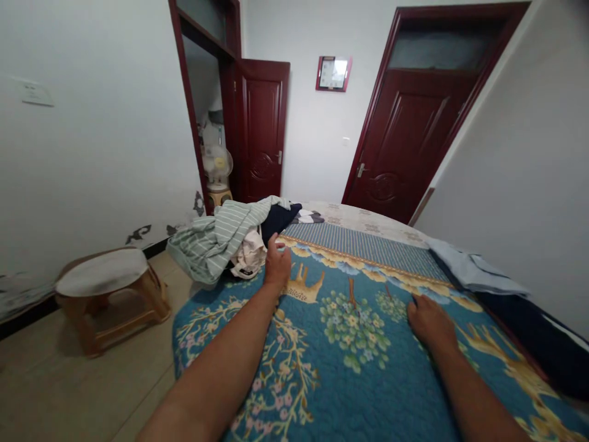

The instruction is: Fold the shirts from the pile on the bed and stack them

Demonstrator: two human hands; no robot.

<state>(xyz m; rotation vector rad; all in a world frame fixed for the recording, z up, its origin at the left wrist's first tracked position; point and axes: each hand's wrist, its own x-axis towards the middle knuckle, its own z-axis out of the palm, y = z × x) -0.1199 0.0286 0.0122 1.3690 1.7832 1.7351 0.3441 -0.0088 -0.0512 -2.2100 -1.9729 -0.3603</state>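
Observation:
My left hand (277, 265) is over the teal patterned quilt (396, 393), right beside a heap of clothes. Its fingers are apart and nothing shows between them. That heap holds a green-and-white striped garment (216, 236), a cream garment (250, 253) and a dark navy garment (278, 222). Farther right, my right hand (430, 320) lies low on the quilt with its fingers curled under. A small dark spot shows at its fingertips, and whatever is beneath them is hidden.
Folded clothes lie at the right edge, a light blue garment (478, 270) over a dark navy one (534, 331). A brown stool (103, 273) with a pale seat stands on the floor at left. Behind are an open red door (261, 129), a fan (216, 164) and a closed door (414, 135).

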